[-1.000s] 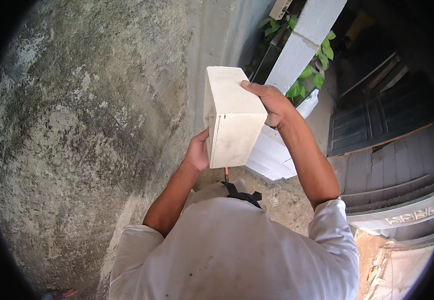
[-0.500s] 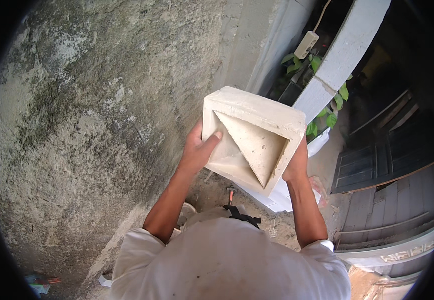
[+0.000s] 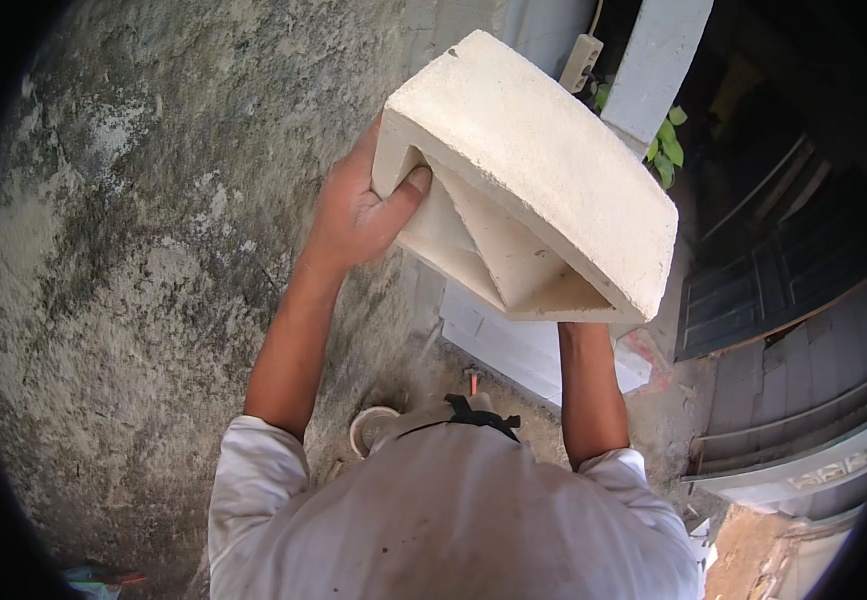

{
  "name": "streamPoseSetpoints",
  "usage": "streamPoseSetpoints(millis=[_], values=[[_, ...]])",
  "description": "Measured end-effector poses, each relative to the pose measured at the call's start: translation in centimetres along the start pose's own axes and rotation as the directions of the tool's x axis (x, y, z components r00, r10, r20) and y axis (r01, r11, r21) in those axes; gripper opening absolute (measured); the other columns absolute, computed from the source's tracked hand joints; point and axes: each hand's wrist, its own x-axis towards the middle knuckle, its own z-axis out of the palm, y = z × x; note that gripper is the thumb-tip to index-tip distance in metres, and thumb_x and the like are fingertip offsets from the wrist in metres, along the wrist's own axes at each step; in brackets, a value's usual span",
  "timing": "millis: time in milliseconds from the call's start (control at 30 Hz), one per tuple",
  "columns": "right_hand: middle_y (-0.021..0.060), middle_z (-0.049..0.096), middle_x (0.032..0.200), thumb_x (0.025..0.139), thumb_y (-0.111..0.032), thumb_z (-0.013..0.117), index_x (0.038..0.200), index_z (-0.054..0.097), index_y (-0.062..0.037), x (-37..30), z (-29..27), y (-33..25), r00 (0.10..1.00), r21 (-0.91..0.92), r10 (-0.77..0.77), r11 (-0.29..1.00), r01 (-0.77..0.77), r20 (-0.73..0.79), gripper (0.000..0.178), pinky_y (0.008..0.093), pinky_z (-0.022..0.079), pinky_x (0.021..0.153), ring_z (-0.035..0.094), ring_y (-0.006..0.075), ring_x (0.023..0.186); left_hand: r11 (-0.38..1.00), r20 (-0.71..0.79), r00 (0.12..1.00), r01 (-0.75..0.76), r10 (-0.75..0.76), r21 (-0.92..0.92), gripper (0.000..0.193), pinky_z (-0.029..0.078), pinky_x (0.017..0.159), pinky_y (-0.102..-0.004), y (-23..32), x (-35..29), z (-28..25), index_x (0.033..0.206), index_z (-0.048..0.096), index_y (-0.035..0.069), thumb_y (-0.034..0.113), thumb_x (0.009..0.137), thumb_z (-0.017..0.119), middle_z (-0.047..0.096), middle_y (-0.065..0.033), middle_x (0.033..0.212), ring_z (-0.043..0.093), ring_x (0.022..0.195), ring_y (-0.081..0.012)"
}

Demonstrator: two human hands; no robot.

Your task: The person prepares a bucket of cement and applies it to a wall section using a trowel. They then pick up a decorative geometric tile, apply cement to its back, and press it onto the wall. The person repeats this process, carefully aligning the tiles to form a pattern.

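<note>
The block [image 3: 544, 170] is sitting in the air ahead of the wearer's shirt [image 3: 424, 500], to the right of the rough wall [image 3: 134, 300]. It is tilting: its broad flat side is facing up, its upper left corner is standing higher in view than the lower right, and its recess, crossed by a slanting ridge, is opening back toward the body.

The left hand [image 3: 352, 215] is gripping the block's left edge, the thumb hooking over the rim into the recess while the fingers are disappearing behind. The rim is probably giving the thumb a firm catch. The right forearm [image 3: 592, 395] is rising to the block's underside, but the block is hiding that hand, so its grip cannot be told; it is probably bearing weight from below or behind. Holding the piece at both ends is likely keeping it balanced.

Below, a bucket [image 3: 369, 428] is standing near the foot of the wall, and a tool [image 3: 474, 382] is showing its red part. Beyond the block, a socket strip [image 3: 582, 62] is hanging beside the post [image 3: 659, 70].

No brand, label or writing is showing legibly anywhere.
</note>
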Motion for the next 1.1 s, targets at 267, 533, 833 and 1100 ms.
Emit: streamPoseSetpoints(millis=[267,533,833,1100], values=[[0.0212,0.069,0.105,0.097,-0.045,0.065,0.122,0.06,0.0117,4.0,7.7,-7.3,0.8,-0.479,0.599,0.711,-0.515,0.029,0.062,0.0362,0.059,0.074,0.072,0.0239,0.085,0.192,0.281,0.624,0.58,-0.729,-0.791,0.053,0.051,0.104,-0.044,-7.1,-9.6,4.1,0.144,0.039,0.001,0.003,0.092,0.05,0.056,-0.0202,0.133,0.06,0.121,-0.0329],[0.0266,0.069,0.099,0.099,-0.024,0.064,0.108,0.06,0.0206,3.8,4.8,2.0,0.555,-0.501,0.829,0.454,-0.737,-0.065,0.045,0.0445,0.061,0.067,0.074,0.0305,0.082,-0.405,0.594,0.358,0.478,-0.72,-0.779,0.049,0.048,0.105,-0.0489,-13.8,-23.7,11.1,0.136,0.053,-0.005,0.026,0.099,0.045,0.062,-0.0197,0.133,0.061,0.12,-0.0326],[0.0133,0.069,0.087,0.095,-0.024,0.069,0.101,0.065,0.0083,-5.5,-0.7,9.2,0.615,-0.672,0.771,0.367,-0.643,-0.167,0.033,0.0371,0.051,0.067,0.063,0.0183,0.075,-0.02,0.285,0.17,0.828,-0.943,-0.561,0.038,0.047,0.085,-0.03,-7.3,-26.3,5.4,0.125,0.06,0.011,0.039,0.099,0.061,0.066,-0.002,0.112,0.059,0.097,-0.0113],[0.0109,0.066,0.084,0.095,-0.025,0.067,0.103,0.063,0.0058,-5.9,-10.7,13.8,0.424,-0.672,0.905,0.293,-0.681,-0.036,0.032,0.0358,0.05,0.068,0.062,0.0178,0.074,-0.263,0.276,-0.095,0.694,-0.956,-0.67,0.034,0.054,0.083,-0.0278,-7.9,-26.0,13.6,0.122,0.062,0.006,0.033,0.1,0.062,0.07,-0.0033,0.108,0.068,0.095,-0.0126]])
